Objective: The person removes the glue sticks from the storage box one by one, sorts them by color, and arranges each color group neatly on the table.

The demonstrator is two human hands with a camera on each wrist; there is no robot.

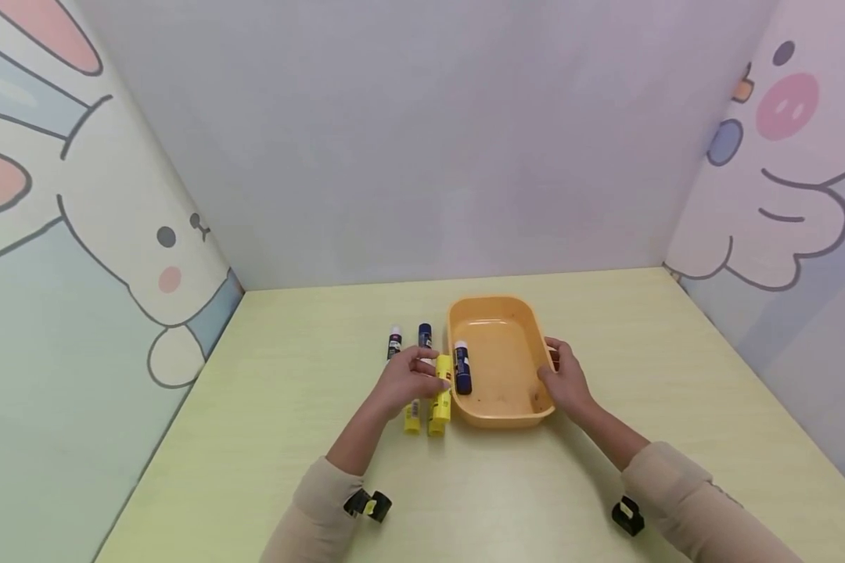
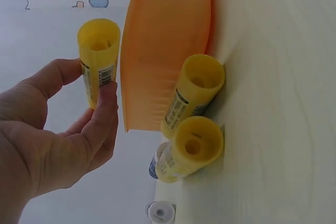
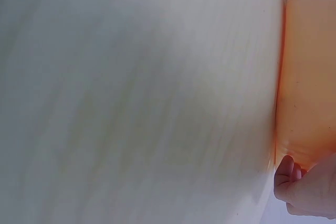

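Note:
My left hand [image 1: 403, 385] pinches a yellow glue stick [image 1: 443, 403] between thumb and fingers, raised beside the left rim of an orange plastic tray [image 1: 505, 363]. In the left wrist view that glue stick [image 2: 98, 59] tilts with its yellow end toward the camera. One dark blue glue stick [image 1: 462, 371] with a white cap lies inside the tray along its left wall. My right hand [image 1: 569, 385] grips the tray's right rim, thumb on the inside. Below my left hand, two more yellow glue sticks [image 2: 197, 87] lie on the table, close to the tray.
Two dark glue sticks [image 1: 394, 342] lie on the table beyond my left hand, left of the tray. The pale yellow table [image 1: 289, 375] meets a plain grey wall [image 1: 429, 156] at the back. Cartoon-printed panels [image 1: 148, 258] stand at both sides.

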